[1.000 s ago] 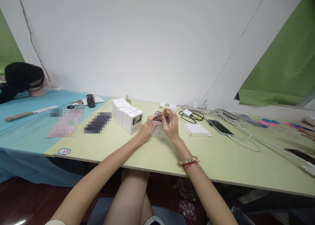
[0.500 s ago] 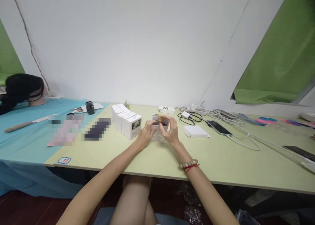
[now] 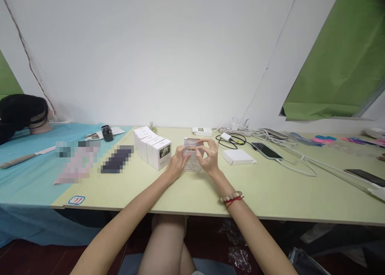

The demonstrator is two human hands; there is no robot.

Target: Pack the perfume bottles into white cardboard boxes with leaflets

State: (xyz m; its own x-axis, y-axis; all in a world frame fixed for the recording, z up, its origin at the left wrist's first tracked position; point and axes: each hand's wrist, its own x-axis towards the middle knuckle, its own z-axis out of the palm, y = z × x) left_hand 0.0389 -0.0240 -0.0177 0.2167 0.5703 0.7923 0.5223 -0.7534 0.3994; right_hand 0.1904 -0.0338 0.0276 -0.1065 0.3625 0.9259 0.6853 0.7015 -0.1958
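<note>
A small white box (image 3: 192, 162) stands upright on the pale green table (image 3: 192, 194), its top flaps open. My left hand (image 3: 177, 161) grips its left side with the fingers curled at the top edge. My right hand (image 3: 209, 156) holds its right side, fingers pinched over the opening. A gold-capped item sits down inside the box, only a sliver showing. A row of several closed white boxes (image 3: 152, 146) stands just left of my left hand.
A flat white box (image 3: 237, 156), a phone (image 3: 266, 150) on a cable and a power strip with chargers (image 3: 237, 129) lie to the right. A black jar (image 3: 106, 133), a knife (image 3: 27, 156) and a mannequin head (image 3: 21, 114) are on the blue cloth at left.
The gold-capped item held above the box has gone down into it. Both hands have closed in on the top of the box.
</note>
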